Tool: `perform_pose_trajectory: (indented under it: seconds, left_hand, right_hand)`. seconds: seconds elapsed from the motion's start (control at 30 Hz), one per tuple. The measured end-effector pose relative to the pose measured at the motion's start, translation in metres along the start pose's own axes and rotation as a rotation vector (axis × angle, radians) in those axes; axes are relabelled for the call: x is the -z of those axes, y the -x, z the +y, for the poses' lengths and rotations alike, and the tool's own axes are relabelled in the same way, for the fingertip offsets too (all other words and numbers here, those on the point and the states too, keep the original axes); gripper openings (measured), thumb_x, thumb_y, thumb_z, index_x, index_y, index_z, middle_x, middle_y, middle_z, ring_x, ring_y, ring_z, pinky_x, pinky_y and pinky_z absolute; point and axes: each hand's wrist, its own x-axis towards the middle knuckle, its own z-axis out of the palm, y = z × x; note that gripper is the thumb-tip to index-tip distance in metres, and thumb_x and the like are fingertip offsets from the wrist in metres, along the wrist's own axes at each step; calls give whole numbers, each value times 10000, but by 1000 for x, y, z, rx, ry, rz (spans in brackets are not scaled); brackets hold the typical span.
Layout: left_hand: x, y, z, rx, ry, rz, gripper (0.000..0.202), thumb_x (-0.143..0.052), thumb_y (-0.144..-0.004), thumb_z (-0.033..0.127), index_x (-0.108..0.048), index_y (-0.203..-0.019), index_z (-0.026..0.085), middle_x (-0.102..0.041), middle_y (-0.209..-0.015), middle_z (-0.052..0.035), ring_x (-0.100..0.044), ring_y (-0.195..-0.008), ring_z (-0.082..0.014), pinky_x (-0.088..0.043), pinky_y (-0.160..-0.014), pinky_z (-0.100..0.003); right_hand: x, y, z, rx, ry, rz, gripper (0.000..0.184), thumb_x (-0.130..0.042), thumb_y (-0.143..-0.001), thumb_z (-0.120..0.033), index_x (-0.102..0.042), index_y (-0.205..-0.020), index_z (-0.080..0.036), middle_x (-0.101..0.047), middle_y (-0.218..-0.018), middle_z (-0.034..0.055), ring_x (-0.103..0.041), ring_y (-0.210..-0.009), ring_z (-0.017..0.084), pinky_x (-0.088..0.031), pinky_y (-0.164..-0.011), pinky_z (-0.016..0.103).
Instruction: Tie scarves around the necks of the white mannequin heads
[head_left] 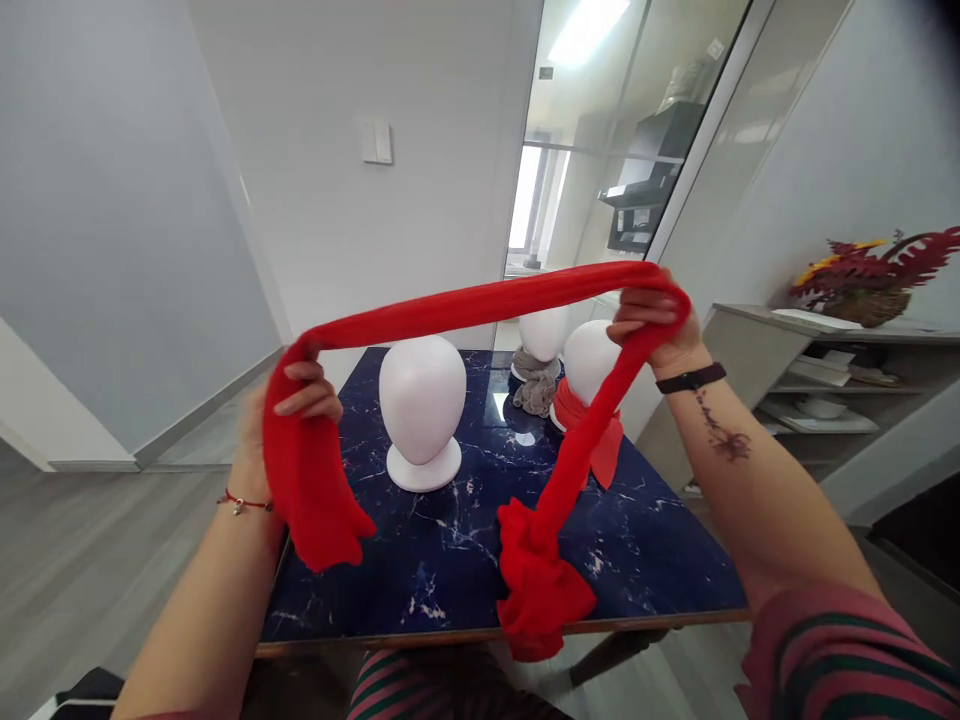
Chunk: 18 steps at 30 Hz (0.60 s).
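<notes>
I hold a long red scarf [480, 302] stretched between both hands above a dark blue marbled table [442, 570]. My left hand [289, 410] grips one end, fingers closed round the cloth, and a short tail hangs below it. My right hand [656, 325] is closed on the other part, from which a longer tail drops and bunches on the table's near edge. Beneath the stretched scarf stands a bare white foam head [421, 405].
Two more white foam heads stand farther back: one with a red scarf [589, 365], one with a grey scarf [541, 340]. A shelf unit [832, 390] with a flower basket [870, 275] is at the right. Glass doors lie behind the table.
</notes>
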Motion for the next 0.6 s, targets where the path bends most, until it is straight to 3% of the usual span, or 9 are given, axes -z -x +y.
perform_pose_trajectory:
  seconds: [0.1, 0.23, 0.3, 0.4, 0.5, 0.6]
  left_hand:
    - [19, 11, -3, 120, 23, -99, 289, -334, -937, 169, -578, -784, 145, -541, -543, 43, -399, -316, -5, -348, -378, -146]
    - [65, 15, -9, 206, -21, -107, 332, -394, -887, 100, -472, -570, 156, -436, -425, 63, -337, -234, 0, -308, -327, -144]
    - [77, 11, -7, 208, 10, -64, 311, -380, -882, 71, -489, -601, 148, -487, -466, 53, -344, -237, 11, -324, -335, -133]
    - [77, -6, 1, 161, 139, 14, 261, -346, -912, 93, -542, -746, 135, -594, -600, 29, -384, -278, 24, -376, -383, -117]
    - [71, -31, 5, 97, 262, 50, 230, -336, -940, 138, -565, -924, 144, -669, -741, 14, -411, -320, 28, -387, -396, -108]
    - [77, -51, -2, 115, 328, 118, 259, -320, -953, 149, -549, -1072, 168, -700, -862, -9, -453, -369, 22, -410, -428, -107]
  right_hand:
    - [-14, -10, 9, -120, -23, 32, 229, -430, -916, -347, -541, -800, -185, -541, -641, -78, -408, -422, -6, -380, -496, 133]
    - [1, -24, 34, -65, -133, 87, 223, -411, -929, -271, -551, -788, -170, -557, -636, -100, -373, -371, -45, -372, -472, 69]
    - [10, -40, 45, -73, -269, 71, 188, -451, -915, -235, -542, -765, -168, -566, -602, -102, -422, -391, -35, -421, -503, 73]
    - [10, -77, 65, -117, -434, 51, 168, -457, -916, -221, -550, -789, -164, -613, -618, -75, -497, -443, -2, -489, -546, 116]
    - [-5, -116, 91, -178, -411, 72, 151, -473, -915, -258, -582, -891, -156, -641, -703, -50, -546, -522, 25, -510, -565, 145]
    - [-17, -139, 125, -272, -343, 107, 197, -521, -900, -306, -587, -988, -142, -639, -832, -6, -593, -662, 72, -526, -603, 204]
